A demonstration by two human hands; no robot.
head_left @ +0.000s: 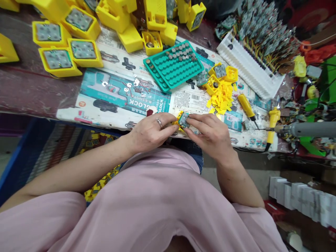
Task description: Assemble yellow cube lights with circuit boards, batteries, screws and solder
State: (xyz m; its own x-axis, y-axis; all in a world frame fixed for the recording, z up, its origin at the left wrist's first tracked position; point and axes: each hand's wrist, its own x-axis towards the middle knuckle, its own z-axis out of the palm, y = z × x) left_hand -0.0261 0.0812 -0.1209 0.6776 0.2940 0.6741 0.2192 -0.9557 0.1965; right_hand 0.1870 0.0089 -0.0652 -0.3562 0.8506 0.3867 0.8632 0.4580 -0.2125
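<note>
At the front edge of the cardboard sheet (154, 112) my two hands meet over a small circuit board with grey buttons (184, 120). My left hand (153, 131), with a ring on one finger, is closed on a small yellow plastic case (179, 117) at the board's left side. The fingers of my right hand (211, 134) pinch the board from the right. Board and case touch, but my fingers hide how far one sits in the other. Beyond them lies a pile of small yellow plastic pieces (222, 98).
Green trays (173, 66) hold round metal cells. Yellow cases with grey keypads (57, 59) stand at back left. A white foam rack (246, 66) carries wired boards. To the right are a yellow-handled screwdriver (246, 106), a yellow soldering iron (273, 122) and a grey tool arm (312, 129).
</note>
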